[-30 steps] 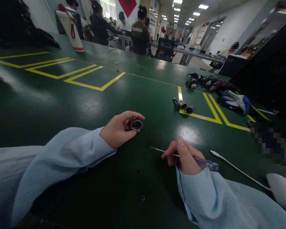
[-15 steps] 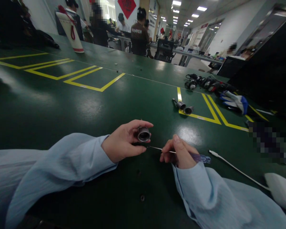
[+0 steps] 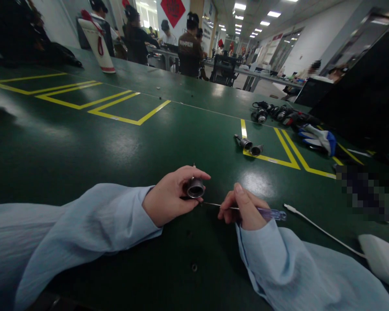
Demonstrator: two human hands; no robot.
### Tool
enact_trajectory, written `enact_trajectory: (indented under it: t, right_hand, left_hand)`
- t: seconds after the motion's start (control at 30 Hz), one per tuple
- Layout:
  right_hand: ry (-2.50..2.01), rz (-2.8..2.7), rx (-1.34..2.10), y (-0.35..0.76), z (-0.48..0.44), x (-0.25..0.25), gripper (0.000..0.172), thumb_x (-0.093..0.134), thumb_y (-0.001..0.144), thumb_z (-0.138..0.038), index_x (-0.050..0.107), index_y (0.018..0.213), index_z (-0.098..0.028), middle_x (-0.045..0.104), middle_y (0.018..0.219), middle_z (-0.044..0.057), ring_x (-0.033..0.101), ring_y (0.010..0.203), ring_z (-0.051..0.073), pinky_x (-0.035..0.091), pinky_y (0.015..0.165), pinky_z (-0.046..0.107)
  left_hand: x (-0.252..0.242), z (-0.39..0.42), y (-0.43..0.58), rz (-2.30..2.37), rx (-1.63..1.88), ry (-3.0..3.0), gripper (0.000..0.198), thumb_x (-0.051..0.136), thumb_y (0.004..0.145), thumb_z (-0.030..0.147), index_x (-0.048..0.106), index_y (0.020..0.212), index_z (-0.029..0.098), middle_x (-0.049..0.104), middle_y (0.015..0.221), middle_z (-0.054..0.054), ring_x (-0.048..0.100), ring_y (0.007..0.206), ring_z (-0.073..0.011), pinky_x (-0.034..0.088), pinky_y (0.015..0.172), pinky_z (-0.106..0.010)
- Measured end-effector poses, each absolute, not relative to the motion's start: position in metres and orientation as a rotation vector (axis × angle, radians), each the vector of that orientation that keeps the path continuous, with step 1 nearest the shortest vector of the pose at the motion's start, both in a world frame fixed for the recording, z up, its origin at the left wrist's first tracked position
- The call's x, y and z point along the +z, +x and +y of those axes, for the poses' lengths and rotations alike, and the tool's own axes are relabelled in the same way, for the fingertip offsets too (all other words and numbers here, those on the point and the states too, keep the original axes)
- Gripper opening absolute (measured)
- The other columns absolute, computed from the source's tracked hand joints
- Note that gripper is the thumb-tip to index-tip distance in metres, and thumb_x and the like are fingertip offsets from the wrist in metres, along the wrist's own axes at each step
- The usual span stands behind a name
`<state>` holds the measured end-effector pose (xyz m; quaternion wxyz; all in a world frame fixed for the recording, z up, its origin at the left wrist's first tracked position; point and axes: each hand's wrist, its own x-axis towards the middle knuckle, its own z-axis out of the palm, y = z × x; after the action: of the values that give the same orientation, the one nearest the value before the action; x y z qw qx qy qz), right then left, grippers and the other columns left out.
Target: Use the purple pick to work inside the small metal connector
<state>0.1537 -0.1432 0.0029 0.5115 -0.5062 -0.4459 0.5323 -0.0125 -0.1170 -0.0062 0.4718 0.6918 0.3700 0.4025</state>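
Observation:
My left hand (image 3: 173, 192) is closed round a dark metal cylindrical housing (image 3: 195, 188), its round open end facing me. A thin stub sticks up behind the fingers. In my right hand (image 3: 246, 207) is a screwdriver with a clear purple handle (image 3: 272, 214) and a thin metal shaft. The shaft points left, its tip close to my left thumb and just below the housing; whether it touches anything is too small to tell. Below my hands, a small dark ring (image 3: 194, 268) lies on the green table (image 3: 123, 172).
Two similar metal parts (image 3: 250, 146) lie by yellow tape at the right. Beyond are black cabled devices (image 3: 262, 113) and a blue-white glove (image 3: 320, 139). A white cable (image 3: 324, 231) runs to a white block (image 3: 381, 257). A tall white cup (image 3: 99, 47) stands at the far left.
My left hand has shifted slightly right and down, tilting the housing a little, and its fingers have drawn closer round it. My right hand with the screwdriver has barely moved.

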Motion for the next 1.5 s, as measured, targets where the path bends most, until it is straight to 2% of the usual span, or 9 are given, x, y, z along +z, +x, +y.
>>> enact_trajectory:
  t: [0.27,0.53,0.87,1.1,1.3,1.5]
  right_hand:
    - [-1.225,-1.148,1.202,0.152,-0.145,-0.001,0.048,0.054,0.072,-0.053,0.053,0.045,-0.014,0.051,0.039,-0.001,0.043,0.031,0.005,0.03,0.034,0.017]
    - [-1.296,-1.346,0.997,0.149,-0.148,-0.008,0.051,0.042,0.08,-0.052,0.052,0.047,-0.015,0.045,0.036,-0.003,0.042,0.032,0.005,0.031,0.037,0.018]
    - [-1.334,-1.388,0.92,0.147,-0.15,-0.007,0.05,0.041,0.081,-0.052,0.053,0.048,-0.015,0.046,0.036,-0.002,0.044,0.032,0.006,0.034,0.037,0.018]
    - [-1.313,-1.408,0.857,0.148,-0.152,-0.003,0.049,0.041,0.082,-0.048,0.054,0.049,-0.015,0.049,0.038,-0.001,0.045,0.035,0.006,0.035,0.04,0.019]
    - [-1.192,-1.385,0.855,0.15,-0.153,-0.003,0.044,0.039,0.084,-0.044,0.054,0.053,-0.016,0.052,0.046,0.0,0.046,0.04,0.007,0.034,0.042,0.021]
    - [-1.142,-1.412,0.823,0.15,-0.153,-0.005,0.043,0.037,0.085,-0.042,0.054,0.056,-0.016,0.051,0.049,0.0,0.046,0.043,0.008,0.032,0.044,0.022]
  left_hand:
    - [-0.007,-0.117,-0.013,0.912,1.002,1.685,0.038,0.058,0.064,0.008,0.052,0.101,0.014,0.05,0.099,-0.007,0.058,0.088,-0.0185,0.054,0.07,-0.033]
    - [-0.007,-0.117,-0.012,0.911,0.973,1.686,0.036,0.059,0.064,0.007,0.054,0.099,0.014,0.048,0.101,-0.007,0.058,0.087,-0.0177,0.053,0.073,-0.031]
    - [-0.006,-0.116,-0.012,0.955,0.966,1.732,0.031,0.06,0.063,0.009,0.057,0.094,0.013,0.05,0.1,-0.007,0.058,0.086,-0.0176,0.052,0.074,-0.032]
    - [-0.002,-0.115,-0.011,0.945,0.968,1.518,0.035,0.063,0.059,0.009,0.055,0.093,0.012,0.052,0.094,-0.006,0.058,0.088,-0.0196,0.051,0.077,-0.036]
    - [0.001,-0.115,-0.011,0.884,0.964,1.338,0.038,0.06,0.059,0.005,0.052,0.096,0.011,0.056,0.088,-0.004,0.058,0.093,-0.0194,0.052,0.078,-0.035]
    - [0.001,-0.115,-0.011,0.843,0.975,1.291,0.038,0.057,0.061,0.002,0.054,0.098,0.01,0.059,0.092,-0.006,0.057,0.097,-0.0206,0.049,0.085,-0.037]
